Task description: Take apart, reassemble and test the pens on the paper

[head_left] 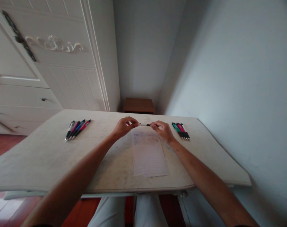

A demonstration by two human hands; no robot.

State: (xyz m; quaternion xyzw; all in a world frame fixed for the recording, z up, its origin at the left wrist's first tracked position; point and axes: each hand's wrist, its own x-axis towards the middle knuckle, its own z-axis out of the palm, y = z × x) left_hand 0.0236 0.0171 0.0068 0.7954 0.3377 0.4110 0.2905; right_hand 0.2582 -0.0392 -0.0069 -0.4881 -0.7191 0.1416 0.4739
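Observation:
A white pen with dark parts [143, 125] is held level above the top edge of a lined sheet of paper [150, 157]. My left hand [125, 126] pinches its left end, and my right hand [163, 130] grips the dark right end between thumb and fingers. Faint writing covers the upper part of the sheet. On the left of the table lies a group of several pens [77, 130], white, purple, blue and red with black grips. Right of my right hand, several more pens [181, 131], green, pink and white, lie side by side.
The pale, stained table [105, 179] has its right edge near the grey wall [240, 94]. A white cabinet [72, 78] stands behind on the left. Beyond the far edge is a small brown wooden piece of furniture [139, 105]. My legs [110, 212] are under the table.

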